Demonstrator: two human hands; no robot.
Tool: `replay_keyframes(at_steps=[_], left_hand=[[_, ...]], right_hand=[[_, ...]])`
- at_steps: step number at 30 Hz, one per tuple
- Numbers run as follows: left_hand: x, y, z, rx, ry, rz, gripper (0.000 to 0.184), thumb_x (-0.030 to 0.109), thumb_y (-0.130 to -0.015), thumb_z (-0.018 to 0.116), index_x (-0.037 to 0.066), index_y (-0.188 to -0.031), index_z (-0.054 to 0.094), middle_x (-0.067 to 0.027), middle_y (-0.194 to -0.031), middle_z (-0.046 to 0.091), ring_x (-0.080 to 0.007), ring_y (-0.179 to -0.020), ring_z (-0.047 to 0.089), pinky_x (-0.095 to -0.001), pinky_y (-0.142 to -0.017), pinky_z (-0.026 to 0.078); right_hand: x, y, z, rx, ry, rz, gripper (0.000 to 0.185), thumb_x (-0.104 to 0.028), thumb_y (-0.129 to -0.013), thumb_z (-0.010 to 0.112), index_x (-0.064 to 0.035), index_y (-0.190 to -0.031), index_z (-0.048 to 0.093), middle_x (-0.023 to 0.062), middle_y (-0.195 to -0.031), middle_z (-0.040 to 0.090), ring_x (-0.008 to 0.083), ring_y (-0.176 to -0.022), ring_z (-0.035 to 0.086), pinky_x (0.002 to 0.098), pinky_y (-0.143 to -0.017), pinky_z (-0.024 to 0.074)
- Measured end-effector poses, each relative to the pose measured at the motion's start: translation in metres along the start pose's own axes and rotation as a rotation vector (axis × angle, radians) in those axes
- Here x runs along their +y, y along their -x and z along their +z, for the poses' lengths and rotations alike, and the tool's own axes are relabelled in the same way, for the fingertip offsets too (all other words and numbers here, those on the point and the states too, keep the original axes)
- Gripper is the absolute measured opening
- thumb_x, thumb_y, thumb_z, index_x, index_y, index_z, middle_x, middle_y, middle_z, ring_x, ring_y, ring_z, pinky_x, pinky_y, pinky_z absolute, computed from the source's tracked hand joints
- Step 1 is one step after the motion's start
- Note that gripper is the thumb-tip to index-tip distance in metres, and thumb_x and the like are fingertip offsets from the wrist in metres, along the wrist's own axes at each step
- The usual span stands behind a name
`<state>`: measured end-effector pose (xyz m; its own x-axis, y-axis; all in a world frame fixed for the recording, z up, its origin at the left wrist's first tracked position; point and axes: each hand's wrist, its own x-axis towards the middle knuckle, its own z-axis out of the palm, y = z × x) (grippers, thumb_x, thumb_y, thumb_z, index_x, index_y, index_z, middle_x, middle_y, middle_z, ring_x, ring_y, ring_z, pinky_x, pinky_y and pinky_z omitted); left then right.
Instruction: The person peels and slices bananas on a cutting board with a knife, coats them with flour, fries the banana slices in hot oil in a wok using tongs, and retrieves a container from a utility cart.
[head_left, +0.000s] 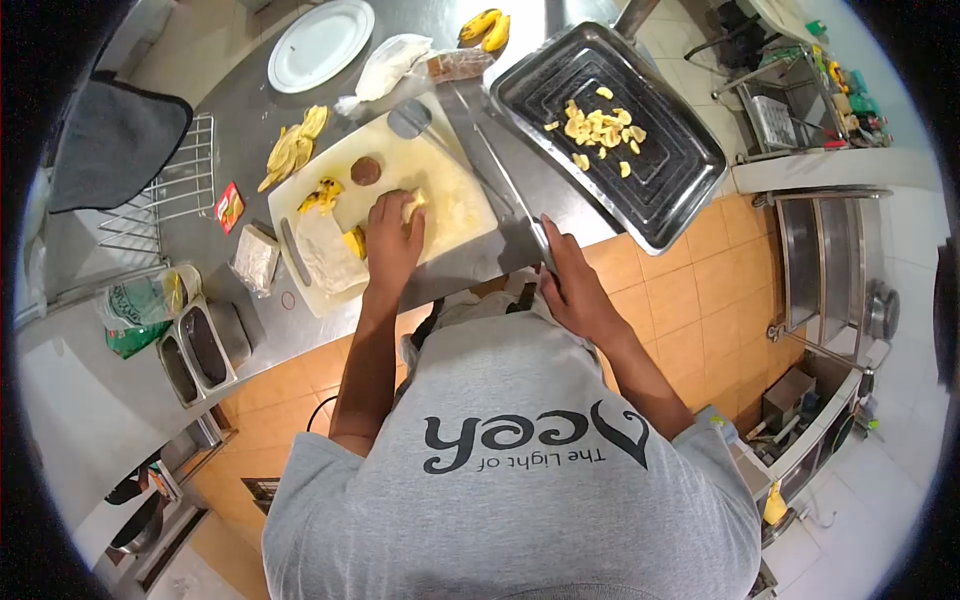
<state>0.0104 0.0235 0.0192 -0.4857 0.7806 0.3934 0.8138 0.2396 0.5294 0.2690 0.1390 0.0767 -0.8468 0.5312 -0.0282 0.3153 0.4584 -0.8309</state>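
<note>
On the cream cutting board (455, 205), my left hand (392, 235) has its fingers closed on a pale piece of banana (414, 204). My right hand (572, 275) grips the handle of a long knife (515, 190), whose blade points up and left past the board's right edge. Left of my left hand lie a pale flat sheet (325, 250), a yellow banana piece (354, 241) and a spotted peel (322, 195). Above them sits a round brown piece (366, 171). The black tray (655, 215) holds several banana slices (598, 128).
Banana peels (295, 148), a red packet (229, 207), a wrapped block (256, 259) and metal containers (212, 345) are at the left. White plates (320, 45), a plastic bag (392, 66), a wrapped brown block (459, 66) and bananas (486, 28) stand at the back.
</note>
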Motion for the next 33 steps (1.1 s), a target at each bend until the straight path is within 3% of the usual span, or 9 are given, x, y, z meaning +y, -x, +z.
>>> replay_keyframes(at_steps=[6,9,12,22,25,28,33], left_hand=[[-0.007,0.002,0.004,0.017,0.175,-0.084,0.018,0.004,-0.083,0.059,0.001,-0.101,0.057,-0.0160,-0.097,0.060,-0.0342,-0.088,0.057,-0.0404,-0.076,0.047],[-0.006,0.001,0.004,0.010,0.231,-0.135,0.019,0.004,-0.082,0.059,0.002,-0.100,0.058,-0.0153,-0.098,0.060,-0.0353,-0.088,0.056,-0.0415,-0.077,0.046],[-0.009,0.002,0.007,0.005,0.264,-0.157,0.019,0.006,-0.081,0.059,0.003,-0.099,0.059,-0.0145,-0.097,0.060,-0.0348,-0.087,0.057,-0.0411,-0.076,0.047],[-0.014,0.000,0.011,0.021,0.226,-0.125,0.021,0.008,-0.078,0.061,0.004,-0.098,0.059,-0.0139,-0.095,0.059,-0.0349,-0.088,0.058,-0.0414,-0.076,0.048],[-0.018,-0.001,0.012,0.093,0.173,0.022,0.018,0.005,-0.081,0.062,0.002,-0.098,0.058,-0.0125,-0.090,0.059,-0.0252,-0.075,0.058,-0.0332,-0.060,0.050],[-0.017,0.000,0.013,0.021,0.240,-0.116,0.021,0.009,-0.078,0.061,0.004,-0.098,0.059,-0.0135,-0.094,0.060,-0.0344,-0.088,0.058,-0.0414,-0.076,0.048],[-0.017,0.000,0.013,0.020,0.228,-0.112,0.020,0.009,-0.078,0.062,0.004,-0.098,0.059,-0.0136,-0.093,0.060,-0.0342,-0.087,0.058,-0.0413,-0.075,0.048]], right_hand=[[-0.031,0.012,0.010,-0.115,0.065,0.114,0.061,-0.007,-0.091,0.050,-0.0166,-0.147,0.026,0.0189,-0.096,0.049,0.0362,-0.081,0.055,0.0433,-0.073,0.0478],[-0.045,0.012,0.020,-0.081,0.020,0.112,0.055,-0.006,-0.093,0.049,-0.0148,-0.145,0.033,0.0195,-0.093,0.053,0.0356,-0.079,0.055,0.0415,-0.073,0.0459],[-0.055,0.011,0.022,-0.103,0.028,0.109,0.055,-0.006,-0.093,0.049,-0.0143,-0.145,0.033,0.0190,-0.089,0.053,0.0350,-0.075,0.055,0.0412,-0.071,0.0459],[-0.075,0.010,0.025,-0.188,0.088,0.192,0.056,-0.008,-0.093,0.048,-0.0159,-0.145,0.030,0.0213,-0.098,0.053,0.0396,-0.082,0.059,0.0456,-0.072,0.0500],[-0.078,0.009,0.026,-0.209,0.120,0.217,0.056,-0.009,-0.093,0.047,-0.0161,-0.146,0.028,0.0222,-0.099,0.053,0.0409,-0.082,0.059,0.0469,-0.072,0.0507],[-0.076,0.009,0.030,-0.204,0.138,0.209,0.057,-0.010,-0.093,0.047,-0.0164,-0.146,0.026,0.0231,-0.101,0.054,0.0422,-0.082,0.060,0.0479,-0.072,0.0514],[-0.070,0.009,0.034,-0.199,0.123,0.185,0.057,-0.011,-0.094,0.048,-0.0160,-0.146,0.026,0.0253,-0.106,0.054,0.0432,-0.085,0.060,0.0481,-0.073,0.0518]])
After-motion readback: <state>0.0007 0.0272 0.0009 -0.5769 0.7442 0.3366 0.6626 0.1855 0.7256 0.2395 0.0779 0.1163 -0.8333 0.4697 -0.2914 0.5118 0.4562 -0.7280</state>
